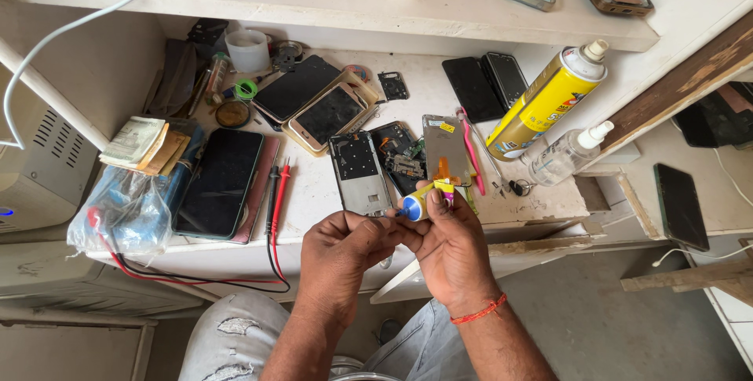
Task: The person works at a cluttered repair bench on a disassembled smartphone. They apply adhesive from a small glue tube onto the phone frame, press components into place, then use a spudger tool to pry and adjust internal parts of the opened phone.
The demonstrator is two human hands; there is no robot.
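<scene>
My right hand (451,252) grips a small yellow glue tube (423,201) with a blue end, held just above the bench's front edge. My left hand (345,244) pinches the tube's blue end with its fingertips. Right behind the tube lie an open phone frame (359,171), a bare circuit board (400,157) and a grey display panel (443,142) with an orange flex cable. A red thread band circles my right wrist.
A black phone (220,181) and red and black meter probes (276,197) lie to the left. A yellow spray can (545,103) and clear spray bottle (565,154) lie to the right. A pink toothbrush (471,154), several phones and a plastic bag (129,212) crowd the bench.
</scene>
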